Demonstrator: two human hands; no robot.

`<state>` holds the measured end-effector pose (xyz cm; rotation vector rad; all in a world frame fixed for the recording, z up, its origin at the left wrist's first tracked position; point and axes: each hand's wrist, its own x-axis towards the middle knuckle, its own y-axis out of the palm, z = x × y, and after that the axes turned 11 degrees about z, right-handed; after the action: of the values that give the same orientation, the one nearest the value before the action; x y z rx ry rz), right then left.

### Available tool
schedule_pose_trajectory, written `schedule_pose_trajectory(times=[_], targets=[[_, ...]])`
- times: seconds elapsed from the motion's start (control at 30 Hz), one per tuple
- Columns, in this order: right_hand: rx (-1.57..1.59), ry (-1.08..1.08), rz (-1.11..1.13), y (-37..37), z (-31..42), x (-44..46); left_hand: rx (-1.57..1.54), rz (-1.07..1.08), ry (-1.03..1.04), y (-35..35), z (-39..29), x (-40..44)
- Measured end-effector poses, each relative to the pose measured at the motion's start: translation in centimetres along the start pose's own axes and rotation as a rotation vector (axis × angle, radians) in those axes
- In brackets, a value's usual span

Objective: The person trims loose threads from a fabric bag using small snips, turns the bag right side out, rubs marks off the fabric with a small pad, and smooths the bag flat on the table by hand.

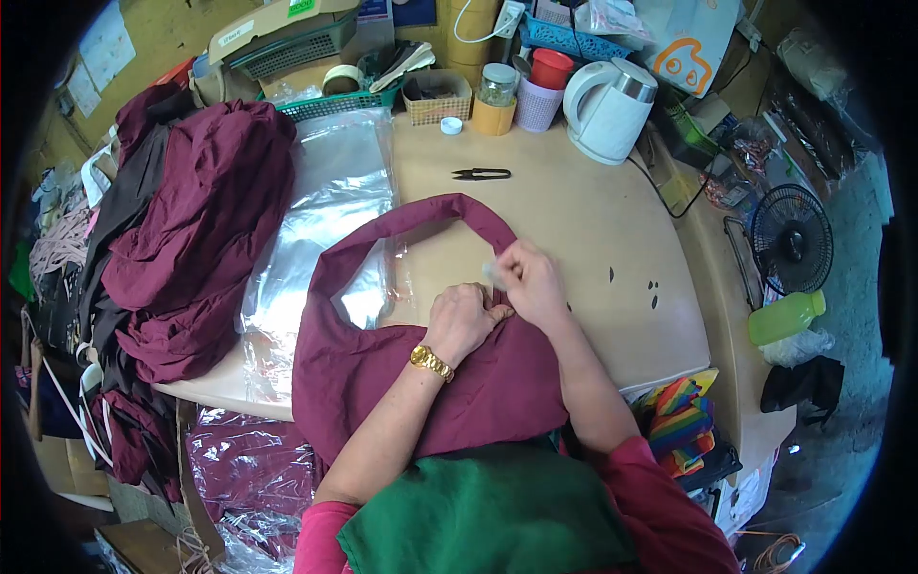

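A maroon fabric bag [440, 383] with a looped strap lies on the table in front of me. My left hand [464, 320], with a gold watch on its wrist, presses on the bag's upper edge near the strap's right base; its fingers are bent on the fabric. Just above and to the right, my right hand [531, 285] is closed in a pinch beside the strap. A small pale piece, too blurred to name, shows at its fingertips. Black thread snips [481, 174] rest on the table beyond the strap.
Clear plastic sleeves [335, 210] lie left of the strap, beside a heap of maroon fabric [206, 220]. Along the back stand baskets, a jar [497, 86], a purple cup [537, 103] and a white kettle [608, 110]. A black fan [792, 239] and green bottle [786, 318] are at the right.
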<state>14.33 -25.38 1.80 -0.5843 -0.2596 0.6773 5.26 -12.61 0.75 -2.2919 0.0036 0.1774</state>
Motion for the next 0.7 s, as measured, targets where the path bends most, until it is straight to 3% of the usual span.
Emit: schedule_pose_trajectory(times=[0.13, 0.2, 0.23, 0.27, 0.33, 0.4, 0.53, 0.6, 0.7], targets=[[-0.141, -0.028, 0.04, 1.2, -2.7, -0.7, -0.05, -0.015, 0.008, -0.1, -0.1, 0.0], [-0.54, -0.146, -0.329, 1.0, -1.8, 0.3, -0.071, 0.0, 0.005, -0.2, 0.1, -0.1], [-0.276, -0.111, -0.338, 0.4, -2.5, 0.7, -0.101, 0.004, -0.002, -0.3, 0.2, 0.0], [-0.279, -0.116, -0.345, -0.4, -2.6, 0.5, -0.099, -0.001, 0.005, -0.4, 0.2, 0.1], [-0.076, 0.086, -0.038, -1.4, -1.5, -1.2, -0.104, -0.01, 0.004, -0.3, 0.0, -0.1], [-0.177, 0.049, 0.066, -0.8, -0.9, -1.9, -0.1, -0.002, -0.012, -0.5, -0.2, 0.1], [-0.309, 0.023, -0.103, 0.6, -0.9, -1.1, -0.039, 0.005, -0.001, -0.4, -0.2, 0.1], [-0.548, -0.034, -0.388, 0.6, -1.6, 0.0, -0.037, 0.003, -0.001, -0.3, -0.1, 0.1], [-0.459, -0.043, -0.308, -0.5, -1.4, -0.6, -0.034, -0.004, 0.006, -0.1, 0.0, -0.2]])
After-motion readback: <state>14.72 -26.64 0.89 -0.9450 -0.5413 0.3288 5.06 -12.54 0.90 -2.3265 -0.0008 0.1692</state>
